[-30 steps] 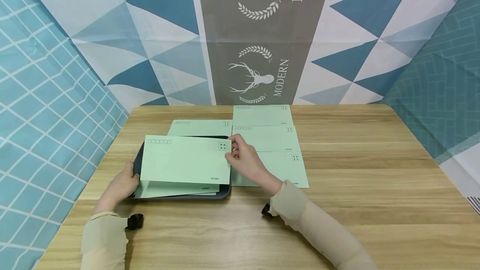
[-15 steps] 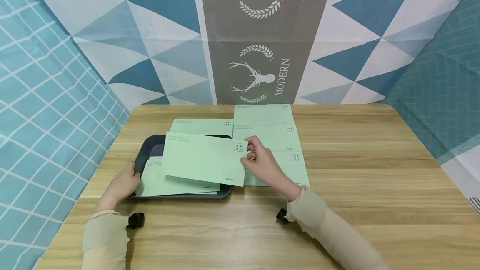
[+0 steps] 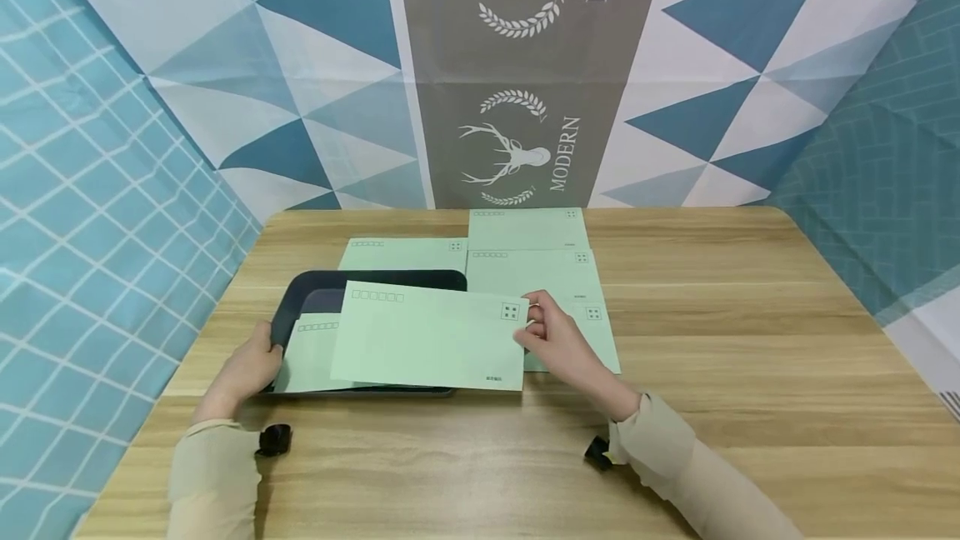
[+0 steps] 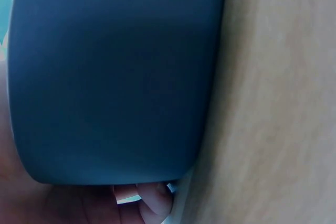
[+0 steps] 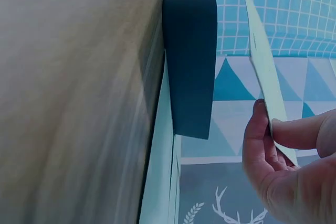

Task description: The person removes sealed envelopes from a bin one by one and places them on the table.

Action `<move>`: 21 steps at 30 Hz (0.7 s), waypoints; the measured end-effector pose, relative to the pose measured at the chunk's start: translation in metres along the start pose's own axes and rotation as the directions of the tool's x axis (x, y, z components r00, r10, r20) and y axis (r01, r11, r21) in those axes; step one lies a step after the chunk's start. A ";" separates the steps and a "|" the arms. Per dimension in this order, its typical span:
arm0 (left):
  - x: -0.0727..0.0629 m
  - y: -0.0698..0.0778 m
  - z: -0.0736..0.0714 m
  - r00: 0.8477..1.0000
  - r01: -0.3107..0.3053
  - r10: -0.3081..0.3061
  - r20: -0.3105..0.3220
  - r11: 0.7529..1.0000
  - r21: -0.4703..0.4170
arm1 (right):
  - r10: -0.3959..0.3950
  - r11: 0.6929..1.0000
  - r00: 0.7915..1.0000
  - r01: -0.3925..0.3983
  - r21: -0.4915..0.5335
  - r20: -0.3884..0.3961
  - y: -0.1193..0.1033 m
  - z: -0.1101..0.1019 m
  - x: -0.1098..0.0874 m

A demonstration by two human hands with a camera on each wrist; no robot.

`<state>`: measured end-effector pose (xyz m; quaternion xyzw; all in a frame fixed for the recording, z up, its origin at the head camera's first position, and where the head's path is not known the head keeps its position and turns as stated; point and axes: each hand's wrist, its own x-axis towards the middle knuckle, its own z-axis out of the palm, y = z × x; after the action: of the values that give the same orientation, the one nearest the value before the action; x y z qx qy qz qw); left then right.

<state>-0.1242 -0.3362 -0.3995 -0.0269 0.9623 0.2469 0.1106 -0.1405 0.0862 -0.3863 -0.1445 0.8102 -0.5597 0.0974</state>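
Note:
My right hand [image 3: 558, 344] pinches the right edge of a pale green envelope [image 3: 431, 336], thumb on one face and fingers behind. In the right wrist view the envelope [image 5: 265, 61] is raised above the height of the dark tray [image 5: 190, 56]. Seen from the head, it overlaps the tray's right part and reaches past its right end. My left hand [image 3: 243, 369] grips the left end of the dark tray [image 3: 288, 311], fingers round its side wall. Inside the tray lies another green envelope [image 3: 307, 357], partly hidden by the raised one. The tray's outer wall [image 4: 115, 77] fills much of the left wrist view.
Behind the tray a green envelope [image 3: 405, 253] lies flat on the wooden table [image 3: 720, 340]. To its right, three more form a column: a far one [image 3: 527, 230], a middle one [image 3: 528, 275] and a near one [image 3: 603, 348]. A patterned cloth [image 3: 330, 73] hangs behind.
My right hand has moved right and a little nearer with the pinched envelope, drawing it from over the tray's left part. This uncovers the envelope inside. My left hand stays on the tray.

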 end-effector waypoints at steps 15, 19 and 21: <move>0.000 0.004 0.000 0.999 0.027 -0.027 0.021 1.000 -0.013 | 0.001 0.979 0.998 0.011 -0.206 0.057 0.016 -0.024 -0.034; 0.000 0.004 0.000 0.999 0.028 -0.028 0.023 0.999 -0.017 | -0.001 0.969 0.996 0.022 -0.247 0.085 0.021 -0.034 -0.043; 0.000 0.004 0.000 0.999 0.026 -0.026 0.023 1.000 -0.017 | 0.009 0.967 0.993 0.020 -0.253 0.114 0.024 -0.040 -0.048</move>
<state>-0.1248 -0.3329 -0.3978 -0.0375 0.9584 0.2539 0.1246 -0.1115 0.1461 -0.3948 -0.1899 0.8677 -0.4426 0.1230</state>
